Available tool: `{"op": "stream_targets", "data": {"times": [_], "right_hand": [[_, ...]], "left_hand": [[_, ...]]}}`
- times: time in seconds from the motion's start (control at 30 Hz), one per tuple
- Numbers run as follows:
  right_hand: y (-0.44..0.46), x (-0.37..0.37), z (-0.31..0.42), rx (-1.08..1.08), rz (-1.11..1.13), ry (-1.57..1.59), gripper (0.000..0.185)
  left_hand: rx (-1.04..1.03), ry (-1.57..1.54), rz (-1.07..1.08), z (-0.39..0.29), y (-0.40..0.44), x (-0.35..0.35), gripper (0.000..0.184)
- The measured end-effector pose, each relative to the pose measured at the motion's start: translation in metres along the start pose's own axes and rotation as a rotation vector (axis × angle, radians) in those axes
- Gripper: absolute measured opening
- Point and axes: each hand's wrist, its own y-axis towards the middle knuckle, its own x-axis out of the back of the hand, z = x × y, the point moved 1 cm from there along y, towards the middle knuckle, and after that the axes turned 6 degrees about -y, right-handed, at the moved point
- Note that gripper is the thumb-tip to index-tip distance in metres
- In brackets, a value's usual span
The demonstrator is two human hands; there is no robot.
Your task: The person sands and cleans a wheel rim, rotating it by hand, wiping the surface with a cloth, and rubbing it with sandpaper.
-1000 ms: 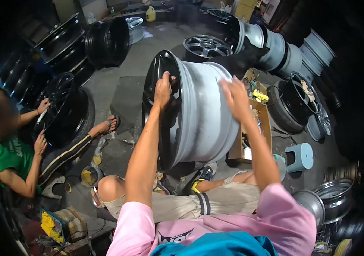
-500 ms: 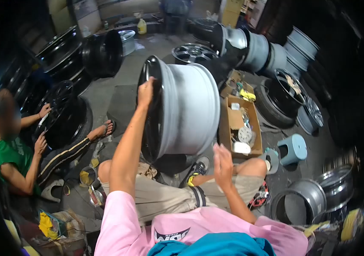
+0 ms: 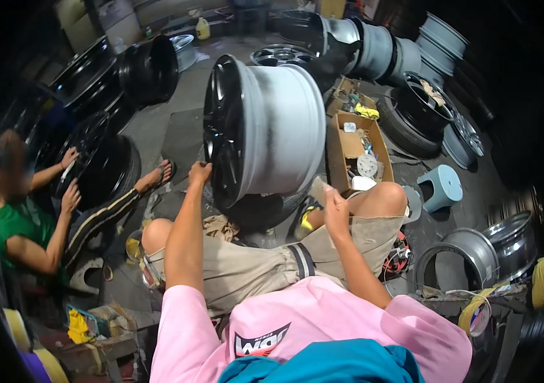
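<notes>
A large wheel rim [image 3: 288, 131] stands upright before me, its glossy black spoked face turned left and its barrel pale grey with a dark smudged band. Beneath it is a dark tyre-like ring, partly hidden. At the lower left edge of the black face, my left hand [image 3: 200, 173] is closed with its fingers against the rim. My right hand [image 3: 336, 210] is closed around a small, flat grey-beige pad [image 3: 318, 190], close to the lower right edge of the barrel. What the pad is made of is unclear.
A cardboard box [image 3: 332, 155] of tools and discs lies right of the rim. Nearby stand a light-blue stool [image 3: 443, 187] and loose rims [image 3: 454, 255]. At left, a co-worker in a green top [image 3: 26, 230] works at another black wheel [image 3: 109, 182]. More rims line the back.
My left hand has slid down from the upper edge of the rim. My right hand, earlier with fingers stretched out, is now closed on the pad and higher. The view has shifted.
</notes>
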Motion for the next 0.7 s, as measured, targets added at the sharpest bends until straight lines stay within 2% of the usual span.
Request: {"op": "stream_targets", "data": {"times": [0.07,0.1,0.13,0.2,0.37,0.43,0.47,0.57,0.63,0.7], "right_hand": [[0.008,0.005,0.024,0.152,-0.078,0.089,0.038],[0.009,0.009,0.032,0.071,-0.023,0.1,0.039],[0.012,0.009,0.033,0.095,-0.001,0.097,0.039],[0.015,0.012,0.035,0.154,-0.065,0.057,0.039],[0.02,0.021,0.016,0.117,-0.107,0.058,0.043],[0.031,0.019,-0.006,-0.01,-0.081,0.085,0.048],[0.038,0.014,-0.019,-0.007,-0.064,0.085,0.048],[0.059,0.001,-0.062,-0.263,-0.124,0.232,0.055],[0.064,-0.015,-0.065,-0.336,-0.122,0.3,0.055],[0.065,-0.031,-0.071,-0.419,-0.121,0.379,0.054]], "left_hand": [[-0.071,-0.088,0.058,-0.016,-0.009,0.009,0.049],[-0.114,-0.097,0.03,-0.022,-0.01,0.008,0.047],[-0.11,-0.123,0.031,-0.029,-0.014,0.009,0.044],[-0.115,-0.107,0.021,-0.041,-0.017,0.005,0.042],[-0.013,-0.126,0.039,-0.066,-0.039,0.001,0.038],[0.019,-0.098,0.049,-0.057,-0.028,-0.004,0.038],[0.03,-0.083,0.061,-0.049,-0.025,-0.006,0.039],[0.067,-0.115,0.046,-0.029,-0.015,-0.012,0.04],[0.011,-0.117,-0.011,-0.006,-0.005,-0.019,0.048],[0.015,-0.106,0.004,0.015,-0.005,-0.025,0.049]]}}
